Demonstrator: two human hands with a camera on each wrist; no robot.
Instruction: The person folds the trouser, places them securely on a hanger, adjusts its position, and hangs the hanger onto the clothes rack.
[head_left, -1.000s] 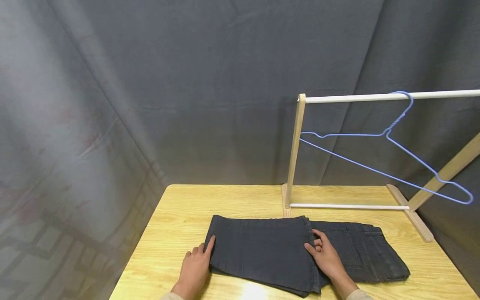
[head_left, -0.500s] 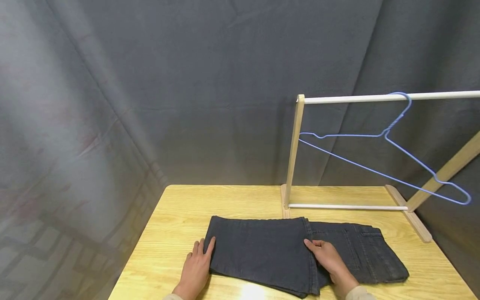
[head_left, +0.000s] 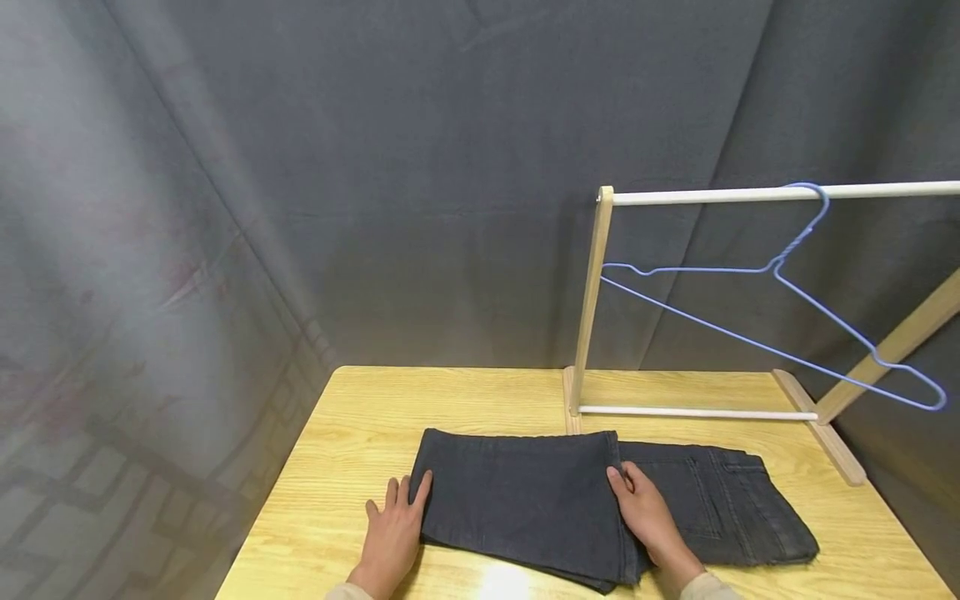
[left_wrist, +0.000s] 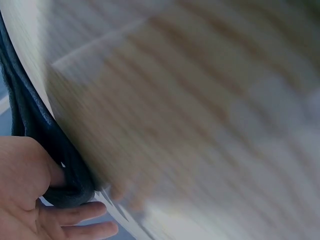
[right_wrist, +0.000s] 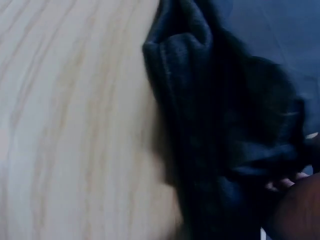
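Dark jeans (head_left: 517, 508) lie folded across the wooden table in the head view, with the leg part doubled over toward the right and the pocketed seat on the right. My left hand (head_left: 392, 533) rests at the left fold, its thumb along the cloth and the other fingers straight and spread. In the left wrist view, the rolled edge of the fold (left_wrist: 75, 182) passes between thumb and fingers of that hand. My right hand (head_left: 648, 512) pinches the hem of the upper leg, thumb on top. Its fingertips (right_wrist: 285, 183) show dimly beside the bunched denim in the right wrist view.
Behind the jeans stands a wooden rack (head_left: 592, 308) with white rods. A blue wire hanger (head_left: 750, 337) hangs from its top rod, reaching out to the right. Grey curtains (head_left: 450, 167) enclose the table (head_left: 322, 475) at the back and sides.
My right hand has shifted slightly along the hem, and its index finger now shows beside the thumb. The left hand's fingers have spread a little. The jeans lie nearly the same.
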